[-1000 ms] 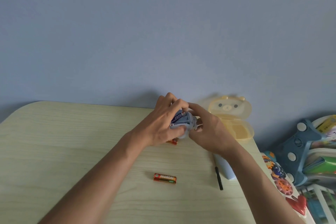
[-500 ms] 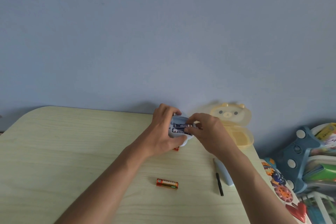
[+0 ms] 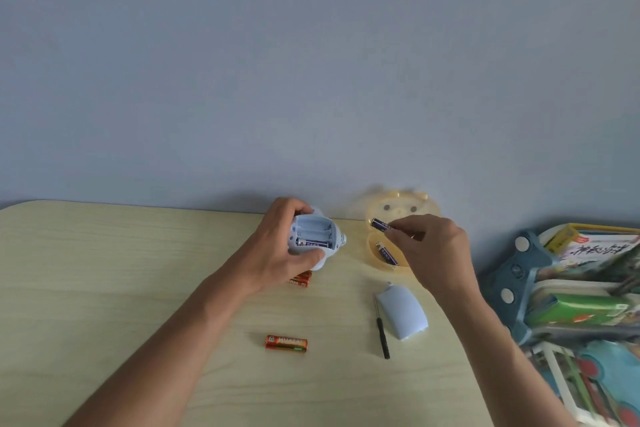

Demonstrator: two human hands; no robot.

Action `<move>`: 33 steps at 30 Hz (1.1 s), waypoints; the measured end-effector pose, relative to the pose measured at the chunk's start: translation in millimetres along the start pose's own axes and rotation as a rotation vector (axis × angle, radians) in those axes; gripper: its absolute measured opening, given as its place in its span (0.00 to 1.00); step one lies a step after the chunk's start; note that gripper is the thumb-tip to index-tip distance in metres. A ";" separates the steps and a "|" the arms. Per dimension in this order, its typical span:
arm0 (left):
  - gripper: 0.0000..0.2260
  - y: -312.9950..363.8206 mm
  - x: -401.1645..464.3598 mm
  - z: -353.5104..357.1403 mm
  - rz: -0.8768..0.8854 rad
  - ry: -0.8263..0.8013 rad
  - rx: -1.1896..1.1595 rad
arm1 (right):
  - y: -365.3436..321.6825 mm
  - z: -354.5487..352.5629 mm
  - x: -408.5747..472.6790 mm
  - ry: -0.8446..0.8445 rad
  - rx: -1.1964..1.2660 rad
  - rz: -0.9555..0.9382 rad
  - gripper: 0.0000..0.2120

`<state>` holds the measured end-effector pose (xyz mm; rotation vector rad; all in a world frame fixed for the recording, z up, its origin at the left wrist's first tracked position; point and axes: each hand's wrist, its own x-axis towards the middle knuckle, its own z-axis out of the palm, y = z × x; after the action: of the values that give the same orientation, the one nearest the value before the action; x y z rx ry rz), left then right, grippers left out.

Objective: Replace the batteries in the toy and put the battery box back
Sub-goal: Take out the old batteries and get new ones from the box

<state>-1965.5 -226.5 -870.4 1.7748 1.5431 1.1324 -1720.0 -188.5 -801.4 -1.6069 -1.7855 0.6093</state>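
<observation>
My left hand (image 3: 277,253) grips a pale blue toy (image 3: 317,236) with its battery bay facing up. One dark blue battery (image 3: 311,243) lies in the nearest slot; the other slots look bare. My right hand (image 3: 433,250) pinches another dark blue battery (image 3: 380,225) above the open yellow bear-shaped box (image 3: 375,253). A further blue battery (image 3: 386,253) lies inside that box. The toy's pale blue cover (image 3: 401,315) rests on the table beside a small black screwdriver (image 3: 382,334). An orange battery (image 3: 286,343) lies near the front, and more orange ones (image 3: 300,279) sit under my left hand.
The wooden table (image 3: 104,288) meets a blue-grey wall at the back. To the right, off the table's edge, stands a blue toy (image 3: 512,288) and a rack of colourful books and boxes (image 3: 588,270).
My right hand left the toy and moved right to the yellow box, where it picked up a blue battery. My left hand kept the toy and turned its bay upward.
</observation>
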 end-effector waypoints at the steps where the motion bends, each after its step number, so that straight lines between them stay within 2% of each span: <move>1: 0.26 0.0 0.1 0.0 -0.002 0.000 -0.001 | 3.6 0.0 -2.8 0.006 -0.022 0.010 0.05; 7: 0.28 0.2 -0.7 -0.3 -0.010 0.005 -0.007 | 16.6 12.6 -11.7 0.030 -0.268 0.021 0.06; 10: 0.28 0.1 -1.5 0.0 -0.003 0.006 -0.002 | 18.8 18.3 -13.1 0.094 -0.436 -0.021 0.08; 13: 0.28 -0.5 -2.1 -0.3 -0.013 -0.001 -0.019 | 17.6 24.7 -11.2 0.089 -0.547 -0.063 0.11; 19: 0.27 -1.3 -5.2 -4.6 -0.036 -0.008 -0.062 | 17.9 26.9 -10.3 0.034 -0.621 -0.120 0.16; 21: 0.26 0.0 -5.7 -6.0 -0.039 -0.004 -0.070 | 14.6 23.7 -9.2 0.065 -0.616 -0.167 0.13; 23: 0.26 2.0 -5.7 -7.2 -0.044 0.009 -0.080 | 7.8 24.1 -8.1 0.126 -0.470 -0.308 0.07; 25: 0.26 2.8 -4.4 -8.0 -0.049 0.020 -0.090 | -3.5 31.9 -7.3 0.059 -0.267 -0.495 0.08; 27: 0.25 2.8 -3.1 -8.5 -0.045 0.025 -0.100 | -18.5 45.0 -7.3 -0.100 -0.155 -0.641 0.13; 30: 0.26 3.1 -3.4 -9.2 -0.057 0.028 -0.112 | -28.9 64.4 -5.6 -0.255 -0.187 -0.749 0.17; 33: 0.27 4.2 -3.6 -10.1 -0.069 0.016 -0.122 | -24.8 72.1 -1.4 -0.312 -0.274 -0.783 0.17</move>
<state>-1971.9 -232.2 -862.6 1.6241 1.4998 1.1841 -1789.4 -187.5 -832.8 -0.8507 -2.5958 0.2489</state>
